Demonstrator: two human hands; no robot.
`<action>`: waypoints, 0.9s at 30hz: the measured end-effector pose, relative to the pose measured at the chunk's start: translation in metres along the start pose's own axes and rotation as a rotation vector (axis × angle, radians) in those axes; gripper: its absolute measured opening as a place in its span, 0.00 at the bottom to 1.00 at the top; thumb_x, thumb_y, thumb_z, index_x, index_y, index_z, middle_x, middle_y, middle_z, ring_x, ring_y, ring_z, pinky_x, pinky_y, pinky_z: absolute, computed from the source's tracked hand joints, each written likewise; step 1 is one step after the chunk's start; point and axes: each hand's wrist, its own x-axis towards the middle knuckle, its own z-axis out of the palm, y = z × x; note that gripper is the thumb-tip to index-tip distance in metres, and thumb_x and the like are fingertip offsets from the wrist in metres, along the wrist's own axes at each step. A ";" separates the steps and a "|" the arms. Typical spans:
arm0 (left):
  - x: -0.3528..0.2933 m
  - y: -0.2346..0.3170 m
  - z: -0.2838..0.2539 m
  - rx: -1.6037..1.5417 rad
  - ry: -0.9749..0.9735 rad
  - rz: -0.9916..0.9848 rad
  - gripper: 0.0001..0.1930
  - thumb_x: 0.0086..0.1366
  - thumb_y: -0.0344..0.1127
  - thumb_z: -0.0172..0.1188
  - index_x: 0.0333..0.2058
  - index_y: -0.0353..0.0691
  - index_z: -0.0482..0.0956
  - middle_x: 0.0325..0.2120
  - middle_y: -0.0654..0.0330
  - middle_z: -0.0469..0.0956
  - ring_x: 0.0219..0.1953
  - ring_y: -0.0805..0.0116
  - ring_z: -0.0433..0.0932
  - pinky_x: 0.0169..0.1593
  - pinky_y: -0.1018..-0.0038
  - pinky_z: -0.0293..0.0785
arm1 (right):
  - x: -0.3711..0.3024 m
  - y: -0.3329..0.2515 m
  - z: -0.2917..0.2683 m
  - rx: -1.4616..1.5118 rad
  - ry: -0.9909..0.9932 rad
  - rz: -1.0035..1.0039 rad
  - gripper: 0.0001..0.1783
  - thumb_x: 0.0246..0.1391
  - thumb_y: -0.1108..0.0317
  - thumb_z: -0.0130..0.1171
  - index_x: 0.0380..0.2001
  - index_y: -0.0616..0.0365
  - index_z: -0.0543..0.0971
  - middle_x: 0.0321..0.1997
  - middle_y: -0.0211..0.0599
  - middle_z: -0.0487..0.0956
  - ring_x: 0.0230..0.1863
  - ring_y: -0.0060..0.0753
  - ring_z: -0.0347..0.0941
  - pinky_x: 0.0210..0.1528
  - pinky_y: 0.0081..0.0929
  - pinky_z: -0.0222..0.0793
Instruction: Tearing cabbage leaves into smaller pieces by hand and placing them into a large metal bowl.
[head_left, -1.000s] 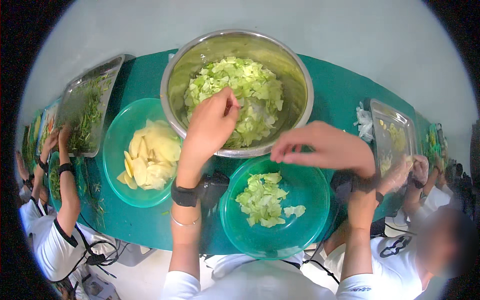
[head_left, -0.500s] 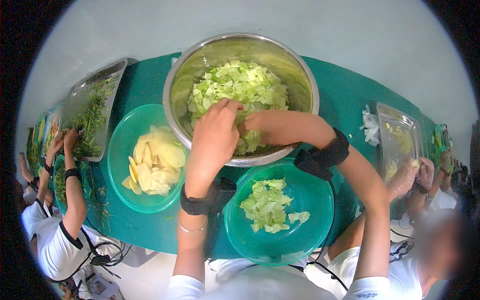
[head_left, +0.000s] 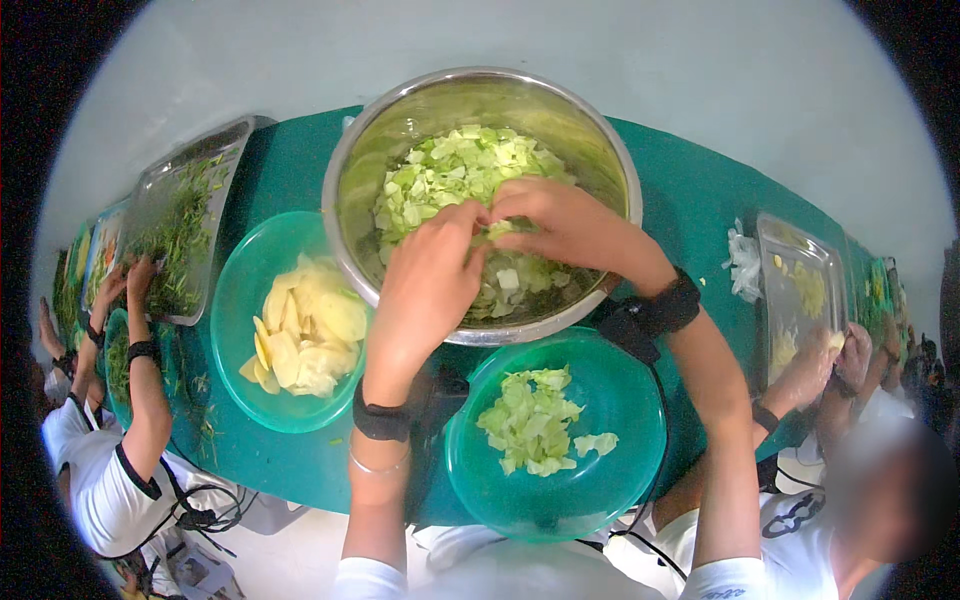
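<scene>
Chopped pale green cabbage [head_left: 460, 165] fills part of a large steel bowl [head_left: 625, 185]. Above it, my left hand [head_left: 435, 270] and my right hand [head_left: 570, 225] meet at the fingertips, both with fingers curled in a pinch. A small bit of pale green cabbage leaf [head_left: 496, 230] shows between them; the fingers hide most of it. Nearer to me a green plastic bowl [head_left: 625, 470] holds a smaller heap of cut cabbage pieces [head_left: 530, 420], with one piece lying apart.
Left of the steel bowl, another green bowl [head_left: 235, 370] contains pale yellow slices [head_left: 305, 325]. Metal trays stand at the far left [head_left: 225, 190] and right [head_left: 835, 270], with people's hands working at both. A crumpled clear plastic bag [head_left: 742, 262] lies by the right tray.
My right hand has come up out of the cabbage and now meets my left hand's fingertips. My left hand has moved little.
</scene>
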 end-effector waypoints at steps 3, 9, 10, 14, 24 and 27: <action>-0.001 0.001 -0.002 0.010 0.014 -0.018 0.12 0.60 0.26 0.64 0.41 0.35 0.75 0.38 0.48 0.80 0.41 0.51 0.81 0.46 0.61 0.75 | 0.005 0.002 0.008 0.119 -0.057 0.056 0.14 0.55 0.59 0.63 0.35 0.59 0.82 0.33 0.50 0.81 0.37 0.53 0.78 0.41 0.45 0.74; 0.001 -0.005 0.000 -0.015 0.018 0.011 0.11 0.60 0.27 0.65 0.40 0.34 0.74 0.35 0.50 0.78 0.38 0.56 0.81 0.43 0.64 0.75 | 0.008 -0.002 0.005 0.171 -0.107 0.144 0.16 0.53 0.56 0.64 0.32 0.61 0.82 0.26 0.51 0.79 0.29 0.52 0.77 0.33 0.43 0.70; 0.001 -0.006 0.000 -0.012 0.028 0.009 0.11 0.60 0.27 0.65 0.40 0.34 0.74 0.35 0.50 0.78 0.38 0.56 0.81 0.43 0.64 0.75 | 0.009 -0.002 0.004 0.169 -0.111 0.134 0.16 0.53 0.56 0.64 0.32 0.61 0.82 0.26 0.51 0.79 0.29 0.52 0.77 0.33 0.43 0.70; 0.001 -0.008 0.002 -0.036 0.136 0.061 0.08 0.59 0.26 0.62 0.36 0.34 0.74 0.32 0.48 0.78 0.36 0.45 0.79 0.40 0.55 0.73 | 0.009 -0.006 -0.002 0.236 -0.126 0.175 0.16 0.51 0.59 0.66 0.35 0.62 0.82 0.23 0.45 0.78 0.25 0.40 0.75 0.30 0.36 0.69; 0.004 -0.009 -0.005 -0.079 0.115 -0.054 0.07 0.64 0.27 0.60 0.40 0.37 0.73 0.31 0.58 0.78 0.33 0.67 0.81 0.37 0.70 0.76 | 0.010 0.002 0.001 0.223 0.006 0.132 0.15 0.55 0.66 0.66 0.44 0.59 0.79 0.25 0.27 0.74 0.29 0.19 0.67 0.32 0.23 0.66; 0.007 -0.016 -0.002 -0.082 0.140 0.053 0.08 0.64 0.26 0.60 0.40 0.37 0.72 0.30 0.59 0.78 0.33 0.70 0.80 0.37 0.72 0.75 | 0.010 0.003 0.000 0.275 0.001 0.245 0.15 0.56 0.66 0.66 0.45 0.57 0.79 0.27 0.30 0.75 0.29 0.22 0.69 0.33 0.24 0.66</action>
